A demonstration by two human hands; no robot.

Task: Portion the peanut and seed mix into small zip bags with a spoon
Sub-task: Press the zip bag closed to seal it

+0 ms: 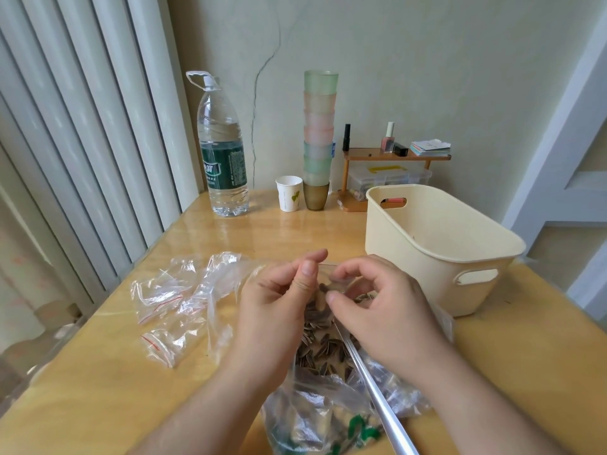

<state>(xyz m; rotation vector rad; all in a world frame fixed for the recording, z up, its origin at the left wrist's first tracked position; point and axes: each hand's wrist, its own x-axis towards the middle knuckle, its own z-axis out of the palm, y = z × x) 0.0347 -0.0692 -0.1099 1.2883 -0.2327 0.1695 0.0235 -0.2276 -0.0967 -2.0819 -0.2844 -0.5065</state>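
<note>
Pinching the rim of a small zip bag (331, 277) between them, the left hand (279, 300) and right hand (377, 307) hold it above the big bag of peanut and seed mix (328, 356). The left thumb and forefinger are pressed together on the bag's top edge; the right fingers (341, 274) curl onto the same edge from the other side. A few seeds and a peanut show inside it. A metal spoon handle (377, 399) slants out of the mix. Empty zip bags (161, 303) lie left on the bench (98, 389), a cream basket (437, 244) right.
</note>
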